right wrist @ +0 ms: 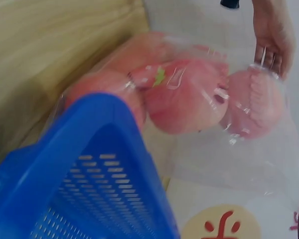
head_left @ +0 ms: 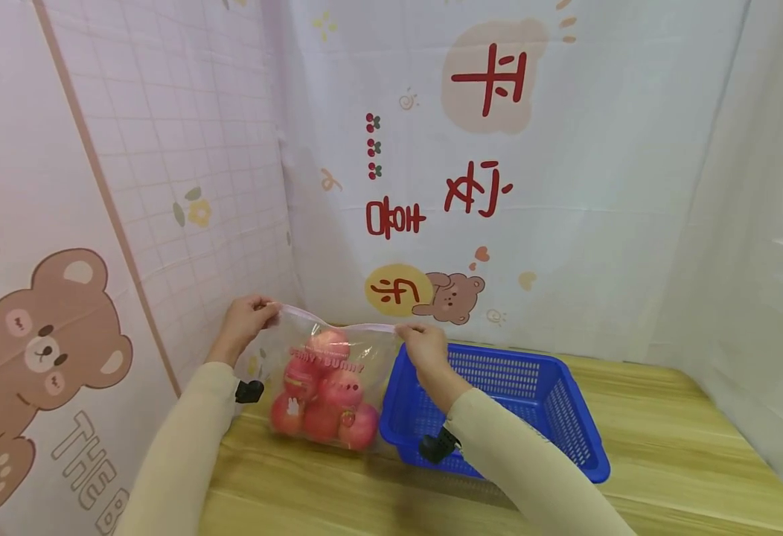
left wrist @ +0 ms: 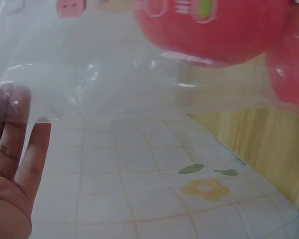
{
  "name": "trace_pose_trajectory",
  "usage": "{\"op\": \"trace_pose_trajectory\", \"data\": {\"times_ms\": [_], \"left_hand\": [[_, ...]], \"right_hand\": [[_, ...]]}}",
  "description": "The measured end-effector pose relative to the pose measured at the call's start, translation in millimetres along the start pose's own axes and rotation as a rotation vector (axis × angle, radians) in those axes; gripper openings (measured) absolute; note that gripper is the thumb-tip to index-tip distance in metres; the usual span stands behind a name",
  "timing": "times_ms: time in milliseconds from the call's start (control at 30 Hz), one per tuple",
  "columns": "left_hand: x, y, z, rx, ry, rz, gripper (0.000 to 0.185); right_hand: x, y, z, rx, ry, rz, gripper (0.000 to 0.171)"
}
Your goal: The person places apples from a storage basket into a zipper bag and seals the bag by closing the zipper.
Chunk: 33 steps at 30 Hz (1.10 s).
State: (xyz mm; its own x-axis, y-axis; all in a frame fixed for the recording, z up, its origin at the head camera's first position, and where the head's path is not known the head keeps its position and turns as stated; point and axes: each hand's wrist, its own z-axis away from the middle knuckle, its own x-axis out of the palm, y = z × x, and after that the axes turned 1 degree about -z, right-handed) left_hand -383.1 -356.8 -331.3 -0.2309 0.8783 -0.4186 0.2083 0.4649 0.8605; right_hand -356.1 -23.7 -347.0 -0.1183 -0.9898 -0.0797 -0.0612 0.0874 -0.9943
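A clear plastic zip bag (head_left: 385,353) with pink print and a pink zip strip stands on the table, several pinkish-red apples (head_left: 324,417) piled inside. My left hand (head_left: 249,320) pinches the strip's left end. At its right end, my right hand (head_left: 426,353) pinches the other top corner, so the strip stretches between both hands with a slight sag. In the left wrist view, fingers (left wrist: 37,154) of the left hand lie against the clear film. The right wrist view shows the apples (right wrist: 189,102) through the film; the right hand barely shows at the edge.
A blue perforated plastic basket (head_left: 569,402) stands right of the bag, close beside it, partly under my right forearm. The wood-grain table (head_left: 673,439) extends to the right. White printed sheets (head_left: 606,186) hang behind and on both sides.
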Motion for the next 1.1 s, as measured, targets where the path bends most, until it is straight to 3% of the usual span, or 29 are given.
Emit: {"op": "trace_pose_trajectory", "data": {"times_ms": [133,300,500,800,1033,1100], "left_hand": [[10.0,-0.4,-1.2,0.018,-0.024,-0.061,0.045],[23.4,-4.0,0.1,0.028,-0.102,-0.178,0.063],[47.1,-10.2,2.3,0.044,-0.190,-0.274,0.063],[77.2,-12.6,6.1,0.100,-0.261,-0.334,0.058],[96.4,-3.9,15.2,0.054,-0.298,-0.315,0.058],[102.4,-1.0,15.1,0.072,-0.299,-0.323,0.057]], "right_hand": [[-6,9,-11,-0.001,-0.022,0.006,0.028],[-22,17,-20,0.003,-0.085,0.054,0.039],[-40,17,-20,0.019,-0.098,0.079,0.046],[-56,20,-24,0.027,-0.081,0.098,0.048],[-73,21,-26,0.030,-0.096,0.143,0.049],[-80,21,-26,0.023,-0.101,0.191,0.050]]}}
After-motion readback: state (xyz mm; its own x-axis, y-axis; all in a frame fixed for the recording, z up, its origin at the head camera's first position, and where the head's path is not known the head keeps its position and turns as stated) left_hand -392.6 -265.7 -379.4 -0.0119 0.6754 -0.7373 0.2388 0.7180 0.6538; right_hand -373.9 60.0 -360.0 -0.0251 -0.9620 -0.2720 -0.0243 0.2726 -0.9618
